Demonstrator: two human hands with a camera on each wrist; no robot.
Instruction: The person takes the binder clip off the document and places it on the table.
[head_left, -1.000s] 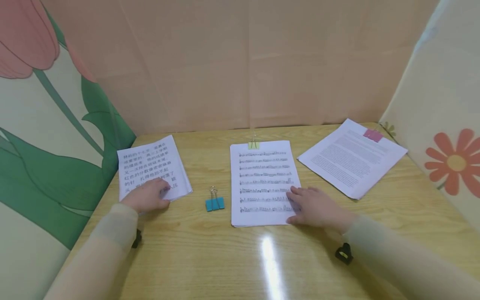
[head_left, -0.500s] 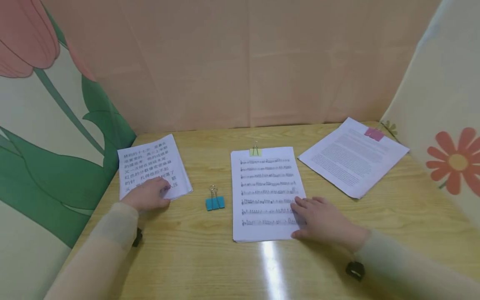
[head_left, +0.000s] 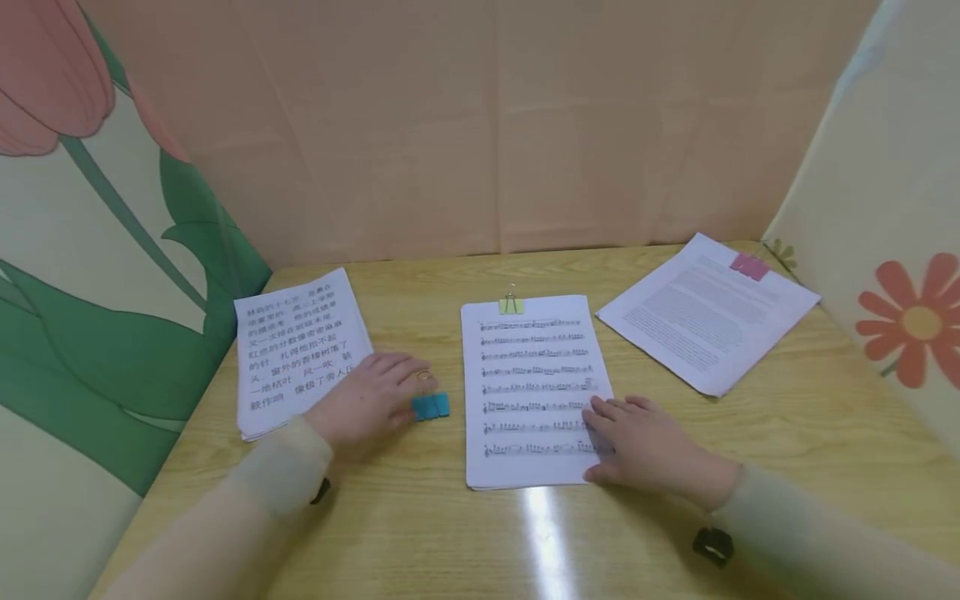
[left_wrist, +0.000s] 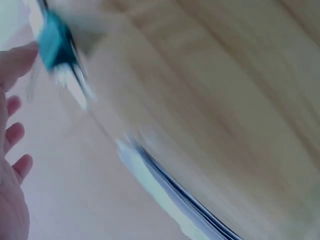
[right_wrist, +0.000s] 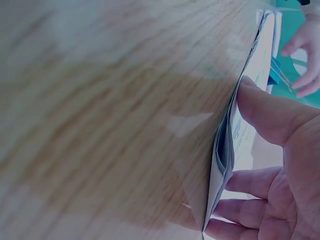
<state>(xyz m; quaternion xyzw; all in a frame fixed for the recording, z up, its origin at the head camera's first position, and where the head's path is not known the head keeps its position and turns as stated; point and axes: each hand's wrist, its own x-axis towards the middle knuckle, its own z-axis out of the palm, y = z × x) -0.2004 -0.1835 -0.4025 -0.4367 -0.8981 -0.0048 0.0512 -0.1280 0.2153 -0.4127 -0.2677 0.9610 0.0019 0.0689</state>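
Between the left and right edges of the desk (head_left: 420, 533), a sheet music stack (head_left: 525, 392) lies flat, a yellow-green clip (head_left: 512, 307) on its far edge. The right hand (head_left: 645, 446) rests on its right edge, by the near corner, fingers loosely extended and thumb apart; the right wrist view shows the sheets bulging open between thumb and fingers. Just left of the music lies 1 blue binder clip (head_left: 431, 407), its wire handles toward the desk's far edge. The left hand (head_left: 371, 400) is over those handles, fingers extended and slightly parted; its wrist view is blurred, and I cannot tell if they touch the clip. By the desk's left edge is a stack with large Chinese characters (head_left: 288, 333). Near the far right corner lies an angled printed stack (head_left: 697, 308) with a pink clip (head_left: 748, 266).
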